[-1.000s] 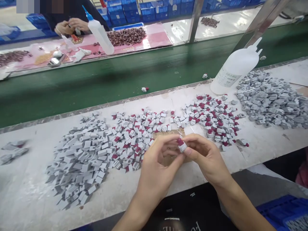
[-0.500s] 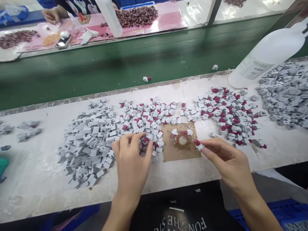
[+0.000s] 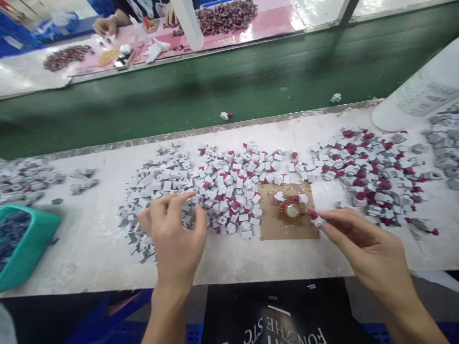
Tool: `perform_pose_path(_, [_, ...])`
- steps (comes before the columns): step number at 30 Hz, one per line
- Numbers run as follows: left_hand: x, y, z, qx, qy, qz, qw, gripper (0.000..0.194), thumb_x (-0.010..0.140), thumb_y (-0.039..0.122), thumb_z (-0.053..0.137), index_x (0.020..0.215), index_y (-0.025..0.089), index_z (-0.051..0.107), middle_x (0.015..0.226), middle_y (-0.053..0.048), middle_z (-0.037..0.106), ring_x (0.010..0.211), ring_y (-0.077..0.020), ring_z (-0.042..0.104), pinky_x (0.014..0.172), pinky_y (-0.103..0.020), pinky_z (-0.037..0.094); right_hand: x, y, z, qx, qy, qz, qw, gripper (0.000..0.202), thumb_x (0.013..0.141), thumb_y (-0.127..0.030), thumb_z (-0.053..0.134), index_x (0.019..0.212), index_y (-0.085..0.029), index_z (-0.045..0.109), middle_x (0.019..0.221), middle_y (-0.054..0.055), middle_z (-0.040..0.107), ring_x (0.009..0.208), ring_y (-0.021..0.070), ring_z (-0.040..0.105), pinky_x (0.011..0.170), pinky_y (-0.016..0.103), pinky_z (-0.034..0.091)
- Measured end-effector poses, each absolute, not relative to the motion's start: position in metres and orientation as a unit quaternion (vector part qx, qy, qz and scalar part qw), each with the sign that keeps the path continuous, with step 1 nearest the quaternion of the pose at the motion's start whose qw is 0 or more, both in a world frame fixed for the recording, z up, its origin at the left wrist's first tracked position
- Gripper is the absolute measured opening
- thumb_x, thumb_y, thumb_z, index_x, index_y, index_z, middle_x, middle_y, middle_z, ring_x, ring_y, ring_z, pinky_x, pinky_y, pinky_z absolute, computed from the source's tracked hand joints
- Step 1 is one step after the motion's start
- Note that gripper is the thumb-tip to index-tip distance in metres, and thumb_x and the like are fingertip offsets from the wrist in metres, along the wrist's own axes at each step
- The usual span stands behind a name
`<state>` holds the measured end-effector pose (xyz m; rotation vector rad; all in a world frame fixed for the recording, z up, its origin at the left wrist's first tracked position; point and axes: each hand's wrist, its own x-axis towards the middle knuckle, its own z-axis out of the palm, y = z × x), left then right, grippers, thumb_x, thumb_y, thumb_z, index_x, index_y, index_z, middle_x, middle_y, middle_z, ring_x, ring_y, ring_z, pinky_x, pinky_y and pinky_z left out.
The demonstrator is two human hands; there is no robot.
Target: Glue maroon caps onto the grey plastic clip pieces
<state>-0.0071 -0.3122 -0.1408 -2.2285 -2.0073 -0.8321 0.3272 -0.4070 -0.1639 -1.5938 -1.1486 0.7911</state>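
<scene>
Between thumb and fingertips, my right hand [image 3: 369,243] pinches a small grey-and-dark-red plastic part [image 3: 315,219] at the right edge of a brown cardboard square [image 3: 287,232]. On that square is a small round dish-like spot [image 3: 291,210] of clear wet liquid, with a couple of similar parts lying beside it. My left hand [image 3: 175,229] hovers over a heap of small grey plastic pieces [image 3: 158,181], its thumb and fingers apart and nothing visible between them. Grey pieces with dark red ends [image 3: 233,191] are mixed in on the heap's right side.
Another pile of grey-and-red parts [image 3: 373,167] lies at right, near a white bottle [image 3: 416,95]. A teal basket [image 3: 39,243] of dark pieces stands at left. Beyond the green strip [image 3: 161,95], a co-worker's hand [image 3: 105,26] rests near brown pieces [image 3: 225,21].
The view has turned left, bringing the teal basket into sight. My left hand has moved left across the grey heap. My right hand still pinches the grey-and-red part.
</scene>
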Motion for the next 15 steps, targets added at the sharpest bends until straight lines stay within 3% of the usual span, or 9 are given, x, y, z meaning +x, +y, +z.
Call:
perform_pose_path(5, [-0.039, -0.307, -0.141, -0.629, -0.735, -0.239, 0.087, 0.043, 0.113, 0.045, 0.069, 0.139, 0.013, 0.08, 0.138, -0.03, 0.059, 0.146, -0.0593, 0.05, 0.118, -0.077, 0.045, 0.328, -0.408, -0.169, -0.66, -0.474, 0.325, 0.484, 0.01, 0.103, -0.034, 0.09, 0.109, -0.039, 0.095, 0.108, 0.0, 0.09, 0.095, 0.0208, 0.087, 0.077, 0.024, 0.071])
perform_pose_path(11, [-0.049, -0.294, -0.141, -0.65, -0.726, -0.213, 0.073, 0.041, 0.115, 0.046, 0.067, 0.145, 0.022, 0.082, 0.152, -0.027, 0.057, 0.15, -0.0569, 0.047, 0.124, -0.075, 0.042, 0.326, -0.403, -0.168, -0.657, -0.482, 0.325, 0.48, 0.008, 0.102, -0.04, 0.091, 0.108, -0.038, 0.095, 0.11, 0.001, 0.091, 0.098, 0.022, 0.088, 0.08, 0.025, 0.072])
perform_pose_path(15, [-0.052, -0.278, -0.131, -0.656, -0.725, -0.202, 0.049, 0.041, 0.117, 0.042, 0.059, 0.145, 0.021, 0.081, 0.151, -0.027, 0.062, 0.148, -0.0583, 0.048, 0.121, -0.08, 0.042, 0.324, -0.4, -0.167, -0.658, -0.483, 0.321, 0.48, 0.007, 0.101, -0.04, 0.092, 0.107, -0.037, 0.095, 0.107, 0.002, 0.091, 0.097, 0.0228, 0.089, 0.08, 0.025, 0.074])
